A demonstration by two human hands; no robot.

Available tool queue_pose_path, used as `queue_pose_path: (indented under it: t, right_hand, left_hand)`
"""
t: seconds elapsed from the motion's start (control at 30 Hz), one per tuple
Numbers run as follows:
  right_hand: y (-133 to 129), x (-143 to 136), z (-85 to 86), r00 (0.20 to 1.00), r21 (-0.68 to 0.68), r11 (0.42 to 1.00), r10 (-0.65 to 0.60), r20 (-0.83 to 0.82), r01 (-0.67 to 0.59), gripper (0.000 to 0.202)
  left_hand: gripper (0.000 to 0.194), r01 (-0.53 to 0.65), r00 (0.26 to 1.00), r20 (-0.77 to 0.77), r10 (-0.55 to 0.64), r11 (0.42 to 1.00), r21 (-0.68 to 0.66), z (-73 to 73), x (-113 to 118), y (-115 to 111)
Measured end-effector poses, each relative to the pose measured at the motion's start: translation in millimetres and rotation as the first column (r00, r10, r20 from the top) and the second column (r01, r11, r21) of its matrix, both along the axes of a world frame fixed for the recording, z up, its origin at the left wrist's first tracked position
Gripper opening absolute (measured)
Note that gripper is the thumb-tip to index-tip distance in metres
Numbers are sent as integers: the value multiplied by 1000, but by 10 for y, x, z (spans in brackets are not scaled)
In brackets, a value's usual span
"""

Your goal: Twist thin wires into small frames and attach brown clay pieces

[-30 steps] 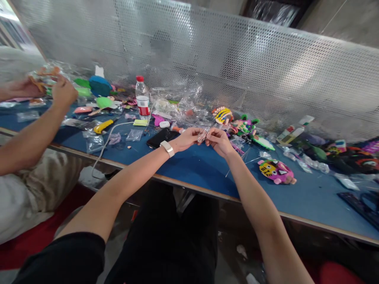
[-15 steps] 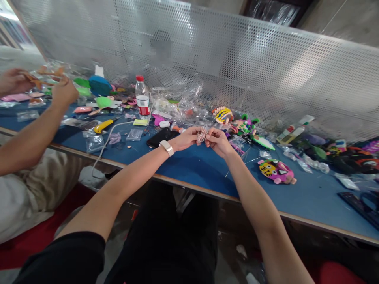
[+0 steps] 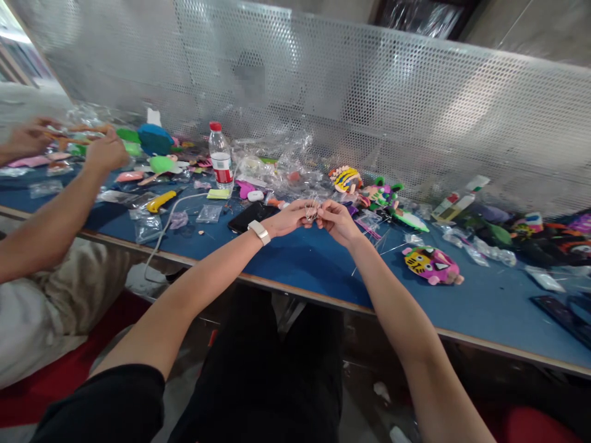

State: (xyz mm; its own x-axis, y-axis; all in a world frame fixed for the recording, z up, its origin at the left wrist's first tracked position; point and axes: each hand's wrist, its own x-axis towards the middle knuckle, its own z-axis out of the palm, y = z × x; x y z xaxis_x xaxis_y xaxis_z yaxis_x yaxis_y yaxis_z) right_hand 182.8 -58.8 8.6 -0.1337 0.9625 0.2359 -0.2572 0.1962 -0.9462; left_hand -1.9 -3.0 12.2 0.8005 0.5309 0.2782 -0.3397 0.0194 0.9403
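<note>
Over the blue table, my left hand is closed around a small bundle of thin shiny wires; whether all of it is wire is hard to make out. My right hand pinches the same bundle from the other side, thumb and fingertips together. Behind my left wrist lies a black phone. To the right of my right forearm rests a pink and yellow clay animal mask. Several thin wires lie on the table beside that forearm.
A water bottle, yellow utility knife and white cable are on the left. Colourful clay pieces and clear plastic bags line the perforated metal screen. At far left, a co-worker's hands hold an orange-brown piece.
My hands stay at the bundle, with the fingers slightly shifted and the strands turned. The co-worker's hands have moved slightly and blurred.
</note>
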Motion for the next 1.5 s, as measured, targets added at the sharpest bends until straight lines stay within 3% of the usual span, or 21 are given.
queue_pose_path:
  t: [0.47, 0.93, 1.23, 1.33, 1.5]
  right_hand:
    - [45, -37, -58, 998, 76, 995, -61, -22, 63, 59]
    - [16, -46, -3, 993, 148, 985, -97, 62, 87, 52]
    - [-23, -58, 60, 992, 167, 979, -124, 21, 118, 54]
    - [-18, -44, 62, 991, 164, 980, -120, 50, 111, 54]
    - [-17, -43, 44, 991, 162, 982, -109, 78, 96, 53]
  left_hand:
    - [40, -137, 990, 32, 134, 984, 115, -18, 48, -10]
    - [40, -182, 983, 14, 182, 980, 75, -37, 73, 38]
    - [30, -152, 981, 121, 153, 988, -13, 16, 18, 34]
    - [26, -146, 980, 138, 145, 989, -3, -1, 40, 25]
    - [27, -237, 968, 100, 228, 968, 86, -22, 53, 31]
